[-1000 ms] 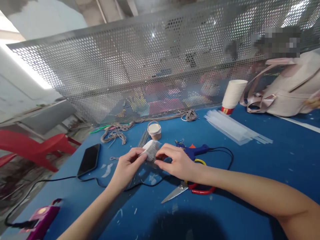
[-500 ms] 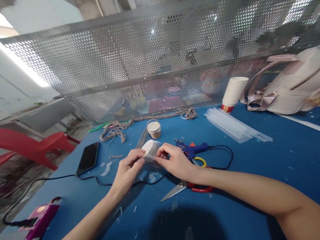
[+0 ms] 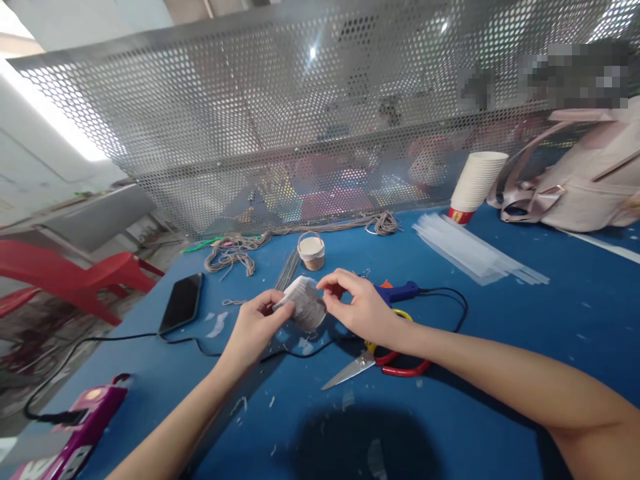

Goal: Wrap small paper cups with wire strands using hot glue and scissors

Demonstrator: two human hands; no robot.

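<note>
My left hand (image 3: 263,320) is closed on a small grey-and-white cup-shaped piece (image 3: 307,310), thumb and fingers pinching its left side. The piece is tilted; its pale side faces up left and its ribbed grey wall faces me. At its right edge my right hand (image 3: 350,301) has its thumb and fingertips drawn together; whether they pinch a bit of it is too small to tell. Behind stands a little handled basket (image 3: 313,253) with a white top and brown base. A blue glue gun (image 3: 400,292) lies partly hidden behind my right hand, and scissors (image 3: 356,369) lie beneath that wrist.
A black phone (image 3: 183,301), a cable (image 3: 200,347) and a purple power block (image 3: 87,427) are on the left. Grey cord (image 3: 233,257) runs along the back. Translucent strips (image 3: 475,253), stacked paper cups (image 3: 477,183) and a bag (image 3: 580,180) sit right. A perforated metal screen (image 3: 240,113) borders the table.
The cup-shaped piece has turned, so more of its grey wall shows and less of its white face. My right hand has shifted slightly up and right along its edge.
</note>
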